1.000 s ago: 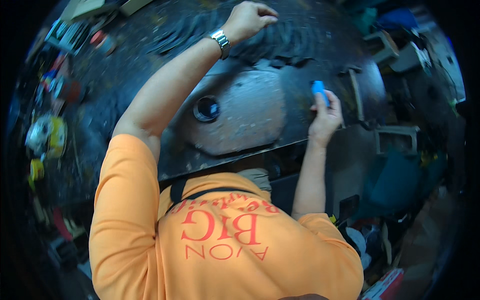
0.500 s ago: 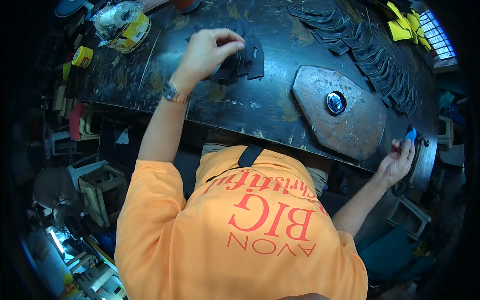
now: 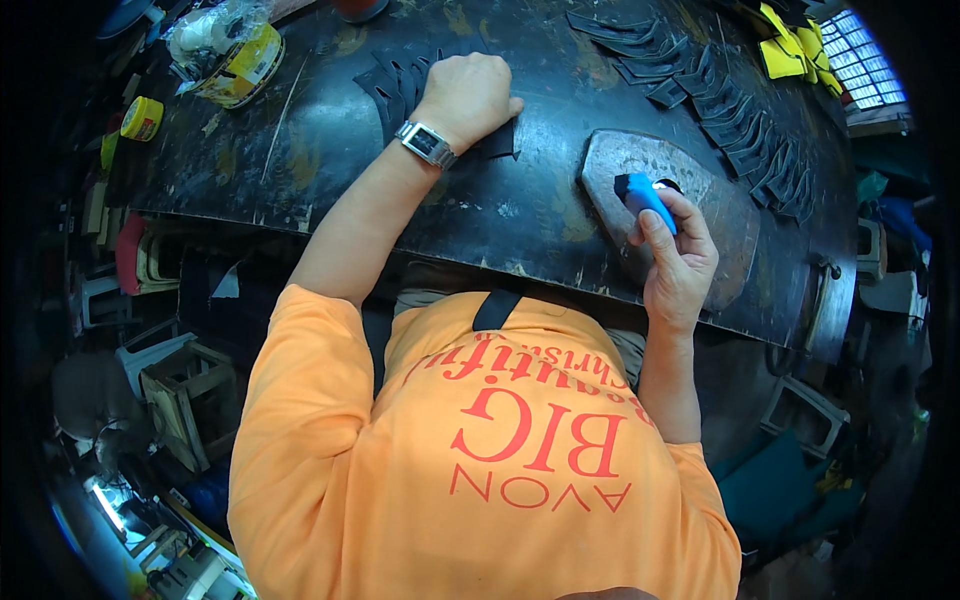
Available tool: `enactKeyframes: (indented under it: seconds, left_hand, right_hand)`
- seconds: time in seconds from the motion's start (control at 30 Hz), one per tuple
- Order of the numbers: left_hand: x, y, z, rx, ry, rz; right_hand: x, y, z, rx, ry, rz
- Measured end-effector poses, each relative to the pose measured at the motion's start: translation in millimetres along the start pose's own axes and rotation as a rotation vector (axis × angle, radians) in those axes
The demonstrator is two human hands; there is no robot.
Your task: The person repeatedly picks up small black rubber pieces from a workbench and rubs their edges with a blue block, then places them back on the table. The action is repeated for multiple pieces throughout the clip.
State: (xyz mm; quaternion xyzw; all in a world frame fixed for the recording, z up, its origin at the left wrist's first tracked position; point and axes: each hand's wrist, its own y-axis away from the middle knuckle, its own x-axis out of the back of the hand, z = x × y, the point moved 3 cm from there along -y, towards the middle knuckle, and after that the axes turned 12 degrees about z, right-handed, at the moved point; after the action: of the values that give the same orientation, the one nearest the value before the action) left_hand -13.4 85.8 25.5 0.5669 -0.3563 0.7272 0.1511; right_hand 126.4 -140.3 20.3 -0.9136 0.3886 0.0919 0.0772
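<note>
My left hand (image 3: 468, 98), with a metal-banded watch on the wrist, is closed over a pile of flat black pieces (image 3: 395, 85) on the dark table. Its fingertips are turned away, so whatever they grip is hidden. In my right hand (image 3: 680, 255) a small blue block with a dark end (image 3: 648, 200) is pinched between thumb and fingers. That hand is above a worn wooden board (image 3: 735, 235). A small round tin (image 3: 668, 186) on the board is largely covered by the block and fingers.
A long row of overlapping black pieces (image 3: 735, 125) runs along the table's right side. Yellow pieces (image 3: 790, 50) lie at the far right corner. A yellow tub with plastic wrapping (image 3: 245, 70) and a smaller yellow tub (image 3: 142, 118) are at the left.
My right hand has brought the blue block from the table's right edge to above the tin. My left hand has moved right and turned its back up over the black pieces.
</note>
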Motion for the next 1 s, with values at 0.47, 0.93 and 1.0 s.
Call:
enactKeyframes:
  seconds: [0.47,0.93,1.0]
  left_hand:
    - [2.0,-0.8,-9.7,0.079,-0.019,-0.093]
    - [-1.3,41.9,1.8,0.6,1.502,0.021]
    - [-5.3,53.1,16.8,0.649,1.653,-0.048]
  right_hand:
    - [-12.4,15.0,11.2,-0.177,-0.103,-0.118]
    - [-24.1,11.5,7.5,-0.116,-0.239,-0.205]
    - [-31.3,9.0,7.4,-0.039,-0.207,-0.255]
